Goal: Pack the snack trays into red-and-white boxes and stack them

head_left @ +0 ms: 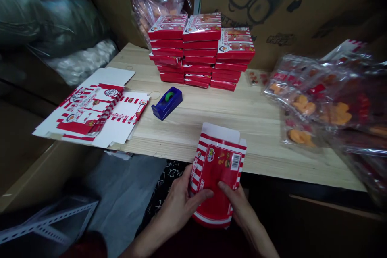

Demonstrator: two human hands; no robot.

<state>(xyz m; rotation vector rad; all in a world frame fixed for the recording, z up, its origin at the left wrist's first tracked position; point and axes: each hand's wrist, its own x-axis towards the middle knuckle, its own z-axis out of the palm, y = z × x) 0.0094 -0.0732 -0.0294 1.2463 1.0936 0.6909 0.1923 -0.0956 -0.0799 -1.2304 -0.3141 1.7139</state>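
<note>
A red and white striped carton (219,169) is held upright at the near edge of the wooden table (193,125), its white top flap standing open. My left hand (181,203) grips its lower left side, thumb across the red face. My right hand (238,203) grips the lower right side, thumb on the front. Both hands are closed around the carton.
Flat unfolded cartons (93,111) lie at the table's left end. A blue tape dispenser (167,102) sits near the middle. Three stacks of filled red boxes (201,50) stand at the back. Clear bags of orange and red toys (329,100) pile up on the right.
</note>
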